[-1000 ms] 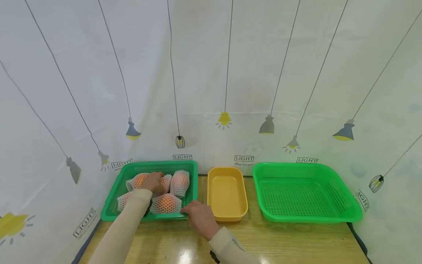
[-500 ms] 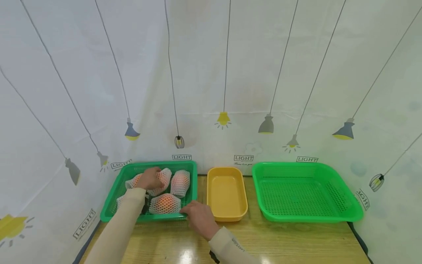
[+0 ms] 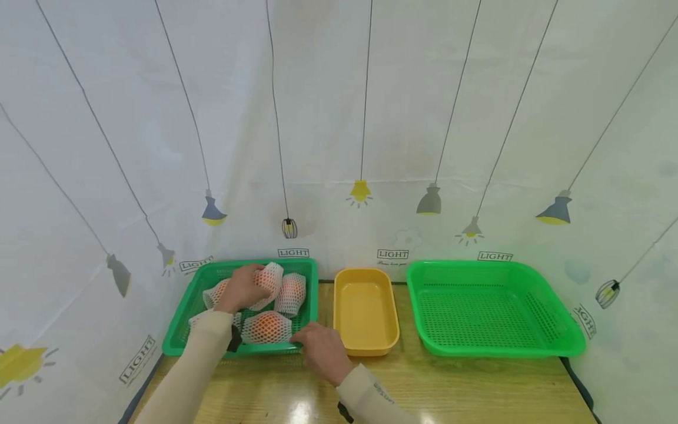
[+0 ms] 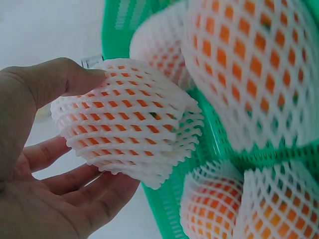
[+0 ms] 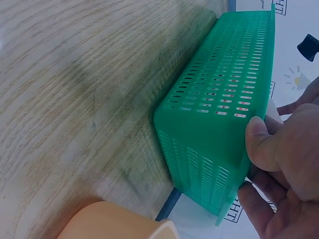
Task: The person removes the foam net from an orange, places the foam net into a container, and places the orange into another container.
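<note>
My left hand (image 3: 245, 288) grips an orange-coloured fruit in a white foam net (image 4: 124, 119), thumb on top and fingers beneath. In the head view this fruit overlaps the back part of the dark green basket (image 3: 315, 294). Around it in the basket lie several similar netted fruits, one at the front (image 3: 266, 327) and one at the right (image 3: 290, 294). At the basket's front right corner, my right hand (image 3: 322, 350) pinches the rim; the right wrist view has the thumb on the outer wall and the other fingers on the inner side.
Right of the basket stands a yellow tray (image 3: 365, 312) with nothing in it. A bright green basket (image 3: 492, 350), also without contents, is farther right. All three stand on a wooden table (image 3: 450, 388) against a lamp-printed wall sheet (image 3: 328, 118).
The left hand has raised the netted fruit from among the others and tilted it, shifting slightly toward the back right. The right hand has kept its place on the rim.
</note>
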`<state>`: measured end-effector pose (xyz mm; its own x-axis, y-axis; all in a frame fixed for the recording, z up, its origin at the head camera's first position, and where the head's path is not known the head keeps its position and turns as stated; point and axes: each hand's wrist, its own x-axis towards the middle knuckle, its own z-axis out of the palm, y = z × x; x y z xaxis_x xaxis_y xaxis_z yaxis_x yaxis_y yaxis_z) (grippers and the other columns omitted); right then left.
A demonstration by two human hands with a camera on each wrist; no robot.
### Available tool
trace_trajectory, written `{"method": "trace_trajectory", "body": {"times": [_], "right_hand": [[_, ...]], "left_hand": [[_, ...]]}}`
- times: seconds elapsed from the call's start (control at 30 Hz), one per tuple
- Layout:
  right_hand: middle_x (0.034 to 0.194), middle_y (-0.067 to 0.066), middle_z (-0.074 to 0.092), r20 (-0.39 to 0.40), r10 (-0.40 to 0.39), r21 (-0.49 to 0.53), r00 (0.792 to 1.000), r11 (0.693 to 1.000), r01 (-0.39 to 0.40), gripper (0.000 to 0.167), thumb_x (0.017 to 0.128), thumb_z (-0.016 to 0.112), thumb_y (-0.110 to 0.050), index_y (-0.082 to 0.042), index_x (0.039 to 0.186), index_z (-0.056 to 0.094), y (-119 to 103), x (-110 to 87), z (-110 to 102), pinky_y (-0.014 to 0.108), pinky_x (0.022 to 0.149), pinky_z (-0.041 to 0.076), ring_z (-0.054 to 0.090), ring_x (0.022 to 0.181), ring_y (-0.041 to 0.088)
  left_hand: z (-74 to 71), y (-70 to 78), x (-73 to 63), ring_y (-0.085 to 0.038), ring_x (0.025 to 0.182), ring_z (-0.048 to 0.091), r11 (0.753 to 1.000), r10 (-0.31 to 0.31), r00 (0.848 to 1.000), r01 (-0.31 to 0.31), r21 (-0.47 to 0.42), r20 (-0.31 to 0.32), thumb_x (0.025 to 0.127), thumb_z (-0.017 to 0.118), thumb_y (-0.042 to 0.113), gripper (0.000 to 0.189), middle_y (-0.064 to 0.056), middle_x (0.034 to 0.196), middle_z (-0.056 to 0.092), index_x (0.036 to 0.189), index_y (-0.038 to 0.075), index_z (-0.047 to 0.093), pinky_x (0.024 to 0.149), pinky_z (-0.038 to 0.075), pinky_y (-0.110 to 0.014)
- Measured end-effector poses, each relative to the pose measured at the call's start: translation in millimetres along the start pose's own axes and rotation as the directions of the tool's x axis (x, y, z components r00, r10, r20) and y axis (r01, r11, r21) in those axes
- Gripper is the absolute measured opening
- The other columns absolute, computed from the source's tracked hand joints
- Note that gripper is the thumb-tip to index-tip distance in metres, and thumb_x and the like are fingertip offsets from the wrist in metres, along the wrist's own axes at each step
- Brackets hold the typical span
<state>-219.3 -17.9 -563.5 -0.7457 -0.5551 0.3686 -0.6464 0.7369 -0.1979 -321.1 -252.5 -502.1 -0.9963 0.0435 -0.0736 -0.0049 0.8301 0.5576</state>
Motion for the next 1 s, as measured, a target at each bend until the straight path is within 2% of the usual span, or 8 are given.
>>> {"method": "trace_trajectory", "body": {"times": [0.3, 0.5, 0.6, 0.73, 0.87, 1.0], "right_hand": [[0.100, -0.012, 0.078, 0.040, 0.017, 0.044, 0.999, 0.999, -0.019, 0.030, 0.083, 0.082, -0.007, -0.027, 0.106, 0.082, -0.3, -0.4, 1.2, 0.017, 0.061, 0.052, 0.068, 0.093, 0.005], [0.102, -0.011, 0.077, 0.064, 0.034, 0.057, 0.997, 0.998, -0.037, 0.030, 0.084, 0.082, -0.008, -0.027, 0.108, 0.081, -0.1, -0.2, -1.1, 0.020, 0.064, 0.054, 0.068, 0.096, 0.006], [0.104, -0.011, 0.077, 0.094, 0.039, 0.060, 0.995, 0.997, -0.044, 0.029, 0.086, 0.081, -0.010, -0.026, 0.111, 0.081, -0.2, 1.1, -3.6, 0.022, 0.067, 0.056, 0.068, 0.098, 0.007], [0.108, -0.010, 0.077, 0.166, 0.020, 0.090, 0.986, 0.995, -0.035, 0.030, 0.091, 0.076, -0.010, -0.026, 0.116, 0.079, 1.8, 3.4, -9.4, 0.023, 0.075, 0.058, 0.067, 0.100, 0.008], [0.117, -0.008, 0.076, 0.216, -0.018, 0.186, 0.976, 0.982, -0.023, 0.033, 0.092, 0.072, -0.010, -0.024, 0.121, 0.077, 6.5, 4.0, -15.2, 0.027, 0.089, 0.058, 0.067, 0.110, 0.010], [0.132, -0.002, 0.070, 0.215, -0.020, 0.288, 0.976, 0.957, -0.043, 0.032, 0.095, 0.071, -0.020, -0.020, 0.127, 0.073, 9.3, -4.0, -26.3, 0.032, 0.103, 0.054, 0.062, 0.125, 0.015]], "left_hand": [[11.4, 25.8, -19.2, -0.042, 0.131, 0.055, 0.997, 0.074, 0.996, -0.073, 0.009, -0.058, 0.085, 0.079, 0.019, 0.069, -0.022, 0.147, 0.054, 0.147, 0.006, 0.052, 0.102, 0.050, -0.059], [18.4, 50.5, -37.1, -0.038, 0.137, 0.051, 0.989, 0.107, 0.990, -0.116, -0.092, -0.097, 0.085, 0.079, 0.020, 0.069, -0.016, 0.150, 0.052, 0.149, 0.012, 0.052, 0.107, 0.048, -0.057], [23.6, 62.6, -45.9, -0.036, 0.134, 0.053, 0.977, 0.133, 0.982, -0.153, -0.148, -0.133, 0.086, 0.080, 0.020, 0.068, -0.014, 0.148, 0.054, 0.148, 0.012, 0.053, 0.107, 0.048, -0.056], [31.0, 74.9, -55.5, -0.032, 0.126, 0.059, 0.953, 0.173, 0.967, -0.212, -0.215, -0.186, 0.085, 0.081, 0.019, 0.066, -0.012, 0.143, 0.057, 0.145, 0.012, 0.056, 0.100, 0.053, -0.053], [35.6, 85.5, -65.2, -0.028, 0.122, 0.061, 0.922, 0.181, 0.957, -0.245, -0.298, -0.227, 0.085, 0.082, 0.019, 0.062, -0.009, 0.140, 0.059, 0.142, 0.016, 0.058, 0.094, 0.057, -0.049], [38.6, 94.8, -73.2, -0.024, 0.117, 0.061, 0.901, 0.194, 0.945, -0.278, -0.332, -0.264, 0.085, 0.083, 0.018, 0.061, -0.006, 0.136, 0.061, 0.141, 0.018, 0.059, 0.088, 0.058, -0.042]]}}
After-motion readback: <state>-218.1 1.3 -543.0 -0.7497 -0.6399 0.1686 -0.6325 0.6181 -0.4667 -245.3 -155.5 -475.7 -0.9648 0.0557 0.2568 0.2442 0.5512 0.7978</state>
